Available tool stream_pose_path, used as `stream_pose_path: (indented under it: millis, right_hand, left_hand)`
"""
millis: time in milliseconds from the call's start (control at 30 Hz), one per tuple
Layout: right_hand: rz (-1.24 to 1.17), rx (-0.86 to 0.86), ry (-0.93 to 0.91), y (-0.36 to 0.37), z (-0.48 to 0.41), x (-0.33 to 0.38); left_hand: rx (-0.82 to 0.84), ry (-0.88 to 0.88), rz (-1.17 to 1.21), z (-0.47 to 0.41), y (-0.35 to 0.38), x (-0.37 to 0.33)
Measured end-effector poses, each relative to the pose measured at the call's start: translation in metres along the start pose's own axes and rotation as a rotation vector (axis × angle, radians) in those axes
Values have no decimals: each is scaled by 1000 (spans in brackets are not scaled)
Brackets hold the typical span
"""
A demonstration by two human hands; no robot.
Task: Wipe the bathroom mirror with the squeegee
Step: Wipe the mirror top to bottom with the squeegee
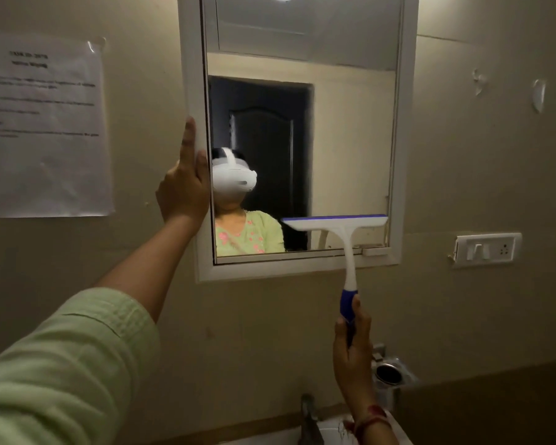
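A right hand [353,345], low and right of centre in the frame, is wrapped tight around the blue grip of a squeegee [344,229], thumb running up the handle, a red thread at the wrist. From that grip the white shaft rises to a wide white head edged along its top with a blue rubber blade, which lies level against the lower right of the bathroom mirror [334,139], just above the bottom edge of the white frame [190,75]; its reflection shows faintly behind it. The left hand [185,184], at centre left, clasps the frame's left edge, fingers up along the outer side and thumb over the front, the arm reaching up from a pale green sleeve [65,364] at lower left. The glass reflects a person in a white headset and green flowered top before a dark doorway. A printed sheet [42,123] is taped to the beige wall at upper left; a white switch plate [487,250] sits right of the mirror. A tap [308,419] and a metal holder [390,374] stand at the bottom.
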State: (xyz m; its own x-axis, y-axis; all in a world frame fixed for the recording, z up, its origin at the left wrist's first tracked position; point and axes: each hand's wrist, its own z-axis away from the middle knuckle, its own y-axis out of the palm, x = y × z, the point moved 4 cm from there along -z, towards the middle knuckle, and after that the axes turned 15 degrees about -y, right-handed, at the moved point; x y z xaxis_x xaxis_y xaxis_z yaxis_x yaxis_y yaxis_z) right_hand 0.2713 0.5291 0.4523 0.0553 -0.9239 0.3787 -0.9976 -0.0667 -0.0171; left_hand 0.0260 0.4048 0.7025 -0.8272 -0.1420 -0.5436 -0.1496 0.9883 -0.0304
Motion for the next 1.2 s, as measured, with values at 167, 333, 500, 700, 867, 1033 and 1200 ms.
stream_pose_path:
  millis: [167,333,500,700,867,1033,1200]
  right_hand:
    - [3,-1,-17,-3,-24,8]
    - [-24,-1,-11,-7,-34,2]
    - [29,69,82,-3,12,-12]
    - [-1,41,83,0,-2,-8]
    - [-23,39,80,4,-21,-7]
    - [54,89,138,-2,25,-14]
    - [39,72,149,-9,29,-11]
  left_hand:
    - [24,20,-2,-1,0,1]
    - [15,16,8,-2,1,2]
    - [-5,16,10,0,1,1]
    - [-7,26,25,-2,1,1]
    - [-2,20,43,-1,0,0]
    - [1,5,19,-1,0,2]
    - [-3,13,29,-1,-1,0]
